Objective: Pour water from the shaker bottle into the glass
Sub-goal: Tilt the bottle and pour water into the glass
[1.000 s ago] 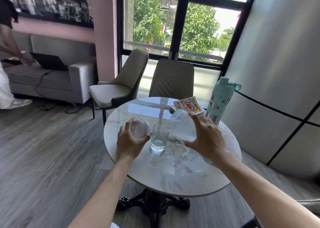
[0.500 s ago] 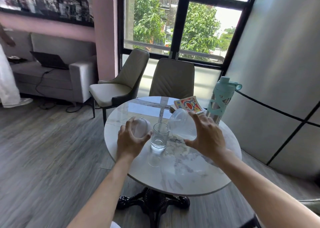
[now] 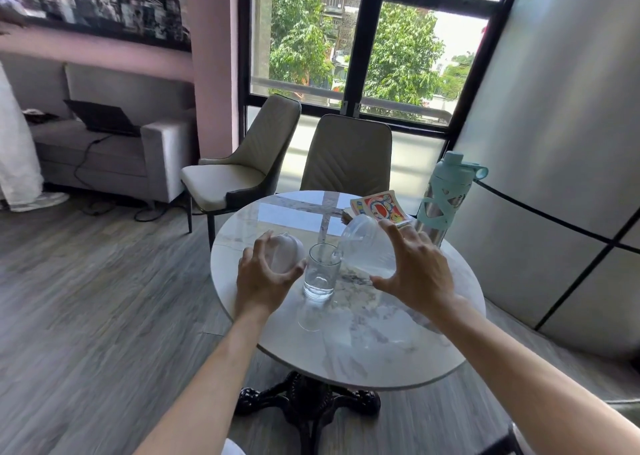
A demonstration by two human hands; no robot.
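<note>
Tilting over the glass (image 3: 320,271), the clear, smooth shaker bottle (image 3: 367,246) is lying nearly sideways in the right hand (image 3: 414,264), whose fingers are curling around its rounded body, with its open mouth at the glass rim and water running in. The left hand (image 3: 265,278) is gripping a frosted, domed lid (image 3: 285,255) just left of the glass. The glass is a straight cylinder, holding a little water and standing upright near the middle of the round, glossy marble tabletop (image 3: 363,347).

The near half of the tabletop is lying open toward its curved edge. At the far right edge a steel bottle with a teal sleeve (image 3: 446,198) is standing, well apart from the hands, with a colourful booklet (image 3: 379,208) just beside it.

Counting: one glass, one shaker bottle, one lid, two padded chairs (image 3: 346,156) waiting behind.
</note>
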